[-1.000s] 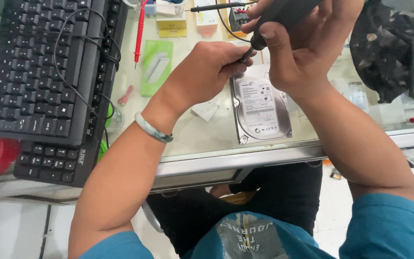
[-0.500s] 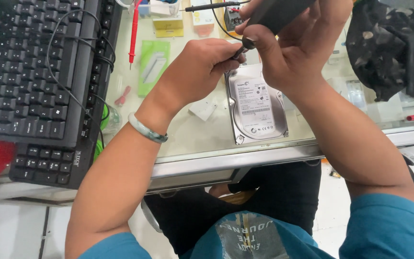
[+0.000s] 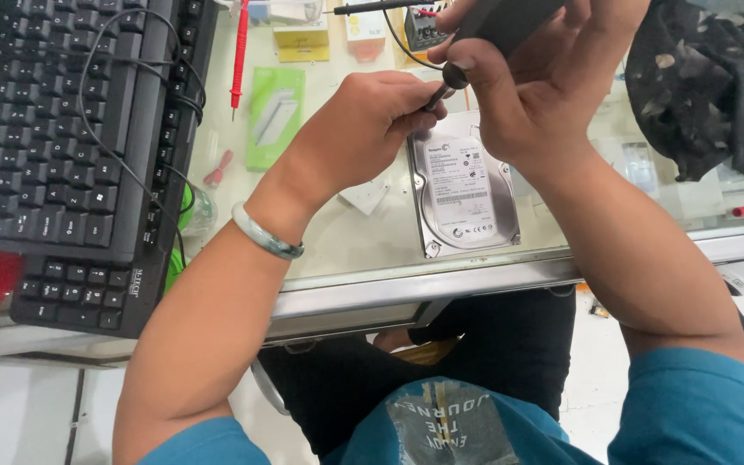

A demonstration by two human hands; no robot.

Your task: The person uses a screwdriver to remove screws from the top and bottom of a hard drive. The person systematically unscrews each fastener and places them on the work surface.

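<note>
Up near the top of the glass desk (image 3: 363,250), held in the air above the hard drive (image 3: 465,194): a dark chunky tool handle (image 3: 510,19) wrapped in the right hand (image 3: 553,82), thumb clamped over its lower end. Thin dark bit (image 3: 435,96) sticking out of that end, pinched tight between left hand (image 3: 363,129) fingertips. Probably light and rigid, that bit, but skinny and smooth, so easy to fumble; best gripped right at the shank close to the handle, like now. Handle looks fat enough for a full-palm hold, no slip worries. Drive lying flat, label up, silver, likely dense and shock-sensitive, better lifted by the side edges than by the face. Pale bangle (image 3: 266,232) on the left wrist. Two black keyboards (image 3: 53,155) stacked far left with a cable looped over, red probe (image 3: 238,47) and green packet (image 3: 275,116) between, black crumpled cloth (image 3: 703,82) off to the right
</note>
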